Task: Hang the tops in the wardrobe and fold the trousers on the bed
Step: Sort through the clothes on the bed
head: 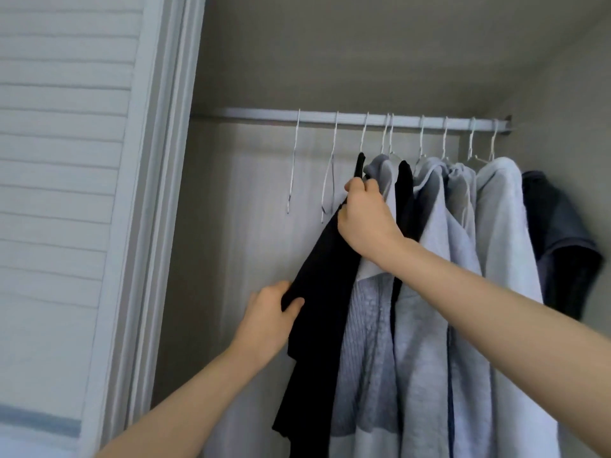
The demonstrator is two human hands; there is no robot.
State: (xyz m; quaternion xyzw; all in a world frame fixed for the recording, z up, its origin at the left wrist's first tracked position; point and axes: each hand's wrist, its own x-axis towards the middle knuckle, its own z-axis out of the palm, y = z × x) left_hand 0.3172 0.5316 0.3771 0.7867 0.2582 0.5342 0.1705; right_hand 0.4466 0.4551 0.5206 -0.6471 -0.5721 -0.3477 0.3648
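Both bare forearms reach up into the wardrobe (545,94). Lower down, the left hand (271,320) grips the side edge of a black top (317,292), thumb over the cloth. Above and to its right, the right hand (363,216) pinches the same top at the shoulder, just under the rail (330,116). Left of that hand two bare wire hangers (329,180) dangle; to its right hang grey and pale tops (429,292), touching one another.

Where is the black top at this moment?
In the head view, the black top hangs on the rail, left of the grey tops; the right hand grips its shoulder and the left hand its edge.
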